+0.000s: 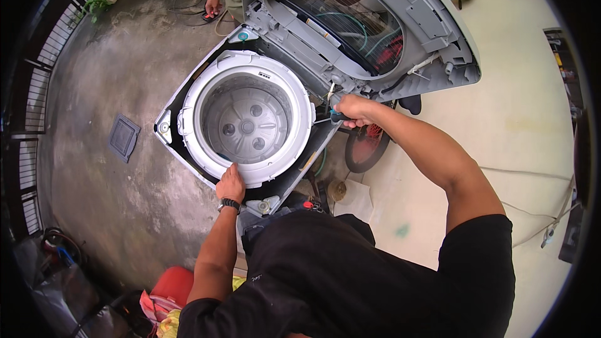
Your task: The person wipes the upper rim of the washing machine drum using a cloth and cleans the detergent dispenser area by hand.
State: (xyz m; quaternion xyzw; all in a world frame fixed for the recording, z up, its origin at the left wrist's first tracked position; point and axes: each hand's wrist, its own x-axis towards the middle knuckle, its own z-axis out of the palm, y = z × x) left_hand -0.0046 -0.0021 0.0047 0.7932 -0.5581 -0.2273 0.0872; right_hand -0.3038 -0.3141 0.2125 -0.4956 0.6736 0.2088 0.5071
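Note:
A top-loading washing machine stands opened up in front of me, its white tub ring [194,109] circling the grey metal drum [247,106]. My left hand [231,183] grips the near edge of that ring, fingers curled over the rim. In my right hand [355,110] is a screwdriver [339,116] with a dark and teal handle, closed in my fist. Its thin shaft points left toward the ring's right side; where the tip rests is too small to tell. Behind my right hand, the grey top cover [432,19] with its clear lid is tilted up off the cabinet [188,161].
At the back, another person's hand [213,5] holds a red and black thing near cables; fingertips grasp the cover's top edge. A grey square panel [124,137] lies on the concrete floor at left. A wheel [366,149] and a red bucket [172,285] stand nearby.

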